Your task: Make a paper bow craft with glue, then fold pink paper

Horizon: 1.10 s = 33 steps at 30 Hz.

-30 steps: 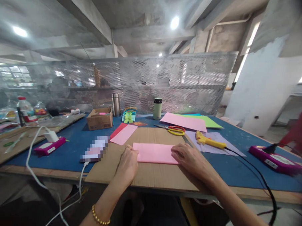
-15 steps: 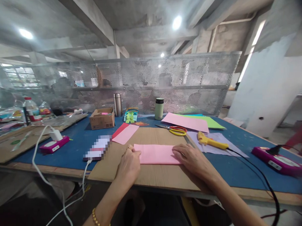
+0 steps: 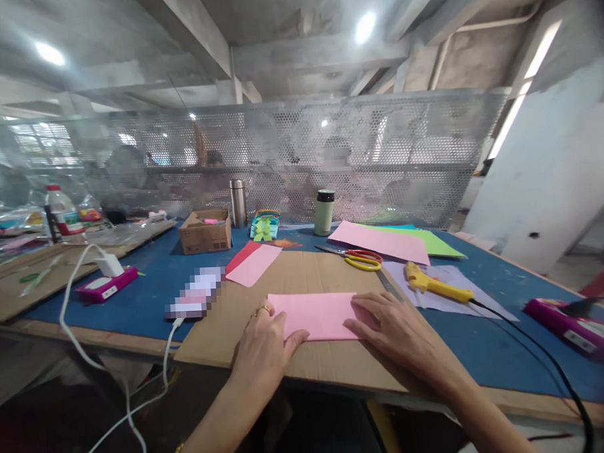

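Note:
A strip of folded pink paper [image 3: 316, 317] lies flat on a brown cardboard sheet [image 3: 304, 270] in front of me. My left hand [image 3: 267, 338] grips its left end, the thumb resting across the lower edge and the other fingers curled at the side. At the right end, my right hand [image 3: 391, 326] pinches the paper between its thumb below and fingers above. What lies under the fingertips is hidden. Beyond the strip, a smaller pink piece [image 3: 254, 266] overlaps a red piece [image 3: 239, 257].
Scissors [image 3: 361, 258] and a yellow glue gun [image 3: 434, 284] on purple paper lie to the right. Pink [image 3: 380, 242] and green sheets, a green flask [image 3: 324, 213] and a cardboard box [image 3: 205, 232] stand farther back. A blurred-out phone [image 3: 197, 294] and purple power strips [image 3: 107, 286] flank the cardboard.
My left thumb has moved right, onto the paper's lower edge. My right thumb now shows spread below its fingers. The view has shifted slightly, and the strip appears a little lower.

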Motion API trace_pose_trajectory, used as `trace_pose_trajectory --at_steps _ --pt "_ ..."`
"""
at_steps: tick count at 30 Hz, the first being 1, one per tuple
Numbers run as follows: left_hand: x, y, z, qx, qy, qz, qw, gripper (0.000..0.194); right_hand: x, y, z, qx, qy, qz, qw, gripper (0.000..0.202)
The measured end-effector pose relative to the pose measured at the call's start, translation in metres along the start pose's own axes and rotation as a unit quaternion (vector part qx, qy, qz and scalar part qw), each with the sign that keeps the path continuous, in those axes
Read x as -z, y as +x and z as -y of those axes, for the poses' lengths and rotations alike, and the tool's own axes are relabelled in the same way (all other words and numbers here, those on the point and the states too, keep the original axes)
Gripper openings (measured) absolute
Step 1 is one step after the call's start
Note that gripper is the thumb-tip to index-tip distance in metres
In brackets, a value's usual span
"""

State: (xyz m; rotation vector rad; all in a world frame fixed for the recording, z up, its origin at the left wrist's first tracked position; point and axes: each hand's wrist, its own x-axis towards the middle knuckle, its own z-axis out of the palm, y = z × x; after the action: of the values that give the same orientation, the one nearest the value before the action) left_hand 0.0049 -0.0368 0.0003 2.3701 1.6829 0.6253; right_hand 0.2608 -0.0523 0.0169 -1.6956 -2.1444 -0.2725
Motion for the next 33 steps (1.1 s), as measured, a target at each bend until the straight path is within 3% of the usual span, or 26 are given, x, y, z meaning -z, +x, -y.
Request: trace_pose_trajectory --at_steps 11,21,33 --pt "-0.002 -0.007 0.008 -0.001 -0.011 0.022 1.000 0.048 -0.006 -0.017 0.000 -0.006 0.021 -0.026 0.999 0.035" --pt "-0.014 -0.008 0.015 -0.009 0.009 -0.013 1.000 0.051 0.004 -0.020 0.009 -0.034 0.031 0.001 0.999 0.032" --pt "0.009 0.006 0.005 -0.006 0.035 0.080 0.996 0.053 0.011 -0.014 0.013 -0.042 0.008 0.012 0.999 0.021"
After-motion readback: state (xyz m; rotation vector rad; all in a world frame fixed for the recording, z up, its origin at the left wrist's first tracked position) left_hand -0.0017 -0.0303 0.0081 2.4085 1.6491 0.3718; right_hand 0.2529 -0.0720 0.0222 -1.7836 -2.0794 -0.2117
